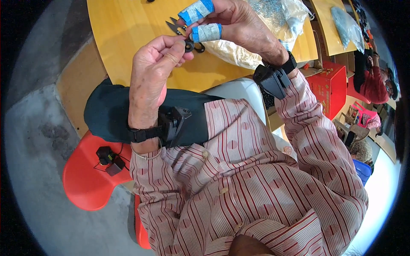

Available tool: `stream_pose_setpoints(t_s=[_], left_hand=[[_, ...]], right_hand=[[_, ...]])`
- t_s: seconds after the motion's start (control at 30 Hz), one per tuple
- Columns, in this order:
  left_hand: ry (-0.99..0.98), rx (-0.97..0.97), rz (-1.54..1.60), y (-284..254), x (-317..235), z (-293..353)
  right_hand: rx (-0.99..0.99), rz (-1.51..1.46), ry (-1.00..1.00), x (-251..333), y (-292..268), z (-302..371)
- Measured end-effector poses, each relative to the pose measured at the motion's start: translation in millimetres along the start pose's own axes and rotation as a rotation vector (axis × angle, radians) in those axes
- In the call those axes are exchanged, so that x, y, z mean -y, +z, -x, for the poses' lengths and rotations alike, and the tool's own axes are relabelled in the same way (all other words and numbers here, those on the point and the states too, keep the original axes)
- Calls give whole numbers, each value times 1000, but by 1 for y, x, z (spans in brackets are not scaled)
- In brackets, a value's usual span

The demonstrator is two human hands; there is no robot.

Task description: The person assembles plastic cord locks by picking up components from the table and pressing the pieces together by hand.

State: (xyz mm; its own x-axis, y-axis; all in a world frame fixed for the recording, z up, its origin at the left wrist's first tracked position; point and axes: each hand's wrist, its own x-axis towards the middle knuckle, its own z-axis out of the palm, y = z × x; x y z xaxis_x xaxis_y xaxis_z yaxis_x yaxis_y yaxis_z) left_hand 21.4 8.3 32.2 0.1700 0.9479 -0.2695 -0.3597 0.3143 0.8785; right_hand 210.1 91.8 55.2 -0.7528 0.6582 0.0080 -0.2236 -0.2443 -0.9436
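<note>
My left hand [149, 72] is raised over the edge of a yellow wooden table [124, 30], its thumb and fingertips pinched on a small dark round part [189, 45]. My right hand [239, 21] meets it from the right, with blue-and-grey tape wrapped around two fingers [200, 21]. It pinches the same small part and holds small black snips [175, 26] whose blades point up-left. Both wrists carry black strapped devices [171, 123].
A clear plastic bag of small pieces [277, 17] lies on the table by my right hand. A red stool [85, 179] with a small black device and wire stands at lower left. A red box [331, 87] and seated people are at the right.
</note>
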Motion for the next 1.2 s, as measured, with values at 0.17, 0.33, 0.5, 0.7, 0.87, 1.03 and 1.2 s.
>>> stream_pose_setpoints(t_s=[0.17,0.33,0.5,0.7,0.87,1.03,1.2], left_hand=[[-39,20,6,0,-2,0],[-65,35,12,-2,-3,1],[-38,49,-22,3,-6,1],[28,4,-143,8,-8,2],[34,-17,-138,7,-6,1],[22,-46,-66,5,-9,2],[16,-56,-73,3,-8,-1]], right_hand=[[20,55,-40,-1,-1,0],[25,43,-6,-1,0,1],[17,87,-18,4,4,3],[-58,370,8,6,9,5],[-32,505,-92,-10,-1,7],[-151,664,11,3,9,10],[-52,1238,-219,27,18,11]])
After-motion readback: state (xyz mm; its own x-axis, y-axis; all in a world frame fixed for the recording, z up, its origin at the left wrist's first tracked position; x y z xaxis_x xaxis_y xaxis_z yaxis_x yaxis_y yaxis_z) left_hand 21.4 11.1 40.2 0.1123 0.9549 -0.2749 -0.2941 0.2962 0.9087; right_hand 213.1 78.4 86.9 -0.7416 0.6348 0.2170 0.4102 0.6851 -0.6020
